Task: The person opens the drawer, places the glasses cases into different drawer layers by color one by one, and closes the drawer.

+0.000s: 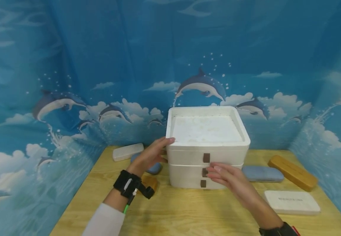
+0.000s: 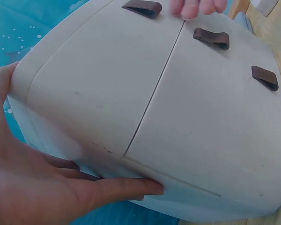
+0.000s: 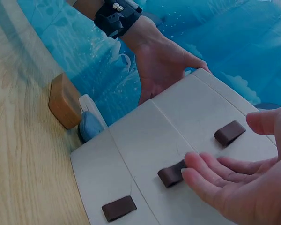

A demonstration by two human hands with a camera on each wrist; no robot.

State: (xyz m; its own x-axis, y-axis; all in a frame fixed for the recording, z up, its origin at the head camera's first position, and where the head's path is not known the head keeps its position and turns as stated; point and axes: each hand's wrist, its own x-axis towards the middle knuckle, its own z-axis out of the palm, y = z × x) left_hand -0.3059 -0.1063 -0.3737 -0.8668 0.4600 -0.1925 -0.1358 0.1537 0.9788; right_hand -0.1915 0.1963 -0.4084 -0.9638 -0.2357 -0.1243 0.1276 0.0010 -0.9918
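White drawer box (image 1: 185,157) sits on the wooden desk (image 1: 173,214), recessed top facing up, three brown tabs down its front: upper tab (image 1: 206,157), middle tab (image 1: 204,172), bottom tab (image 1: 203,183). Left hand (image 1: 151,154) at the box's left side, thumb over the top rim, fingers spread wide and fairly straight against the side wall; touches the box, not wrapped round it. Right hand (image 1: 233,180) in front of the box, palm turned partly up, fingers loosely bent, thumb well apart from them, nothing seen in its hold. Right fingertips right by the middle tab; contact cannot be told. Left of the box: blue case (image 1: 155,168) just beside it, plain white case (image 1: 128,152) farther out and back, small brown block (image 1: 149,183) nearer the person, partly behind the left wrist. Right of the box: grey-blue case (image 1: 263,173) closest, orange-brown case (image 1: 292,172) beyond that, lettered white case (image 1: 292,201) nearer the person, print too small to read. Black strap (image 1: 127,183) on the left wrist. Behind the box, blue dolphin backdrop (image 1: 158,49)
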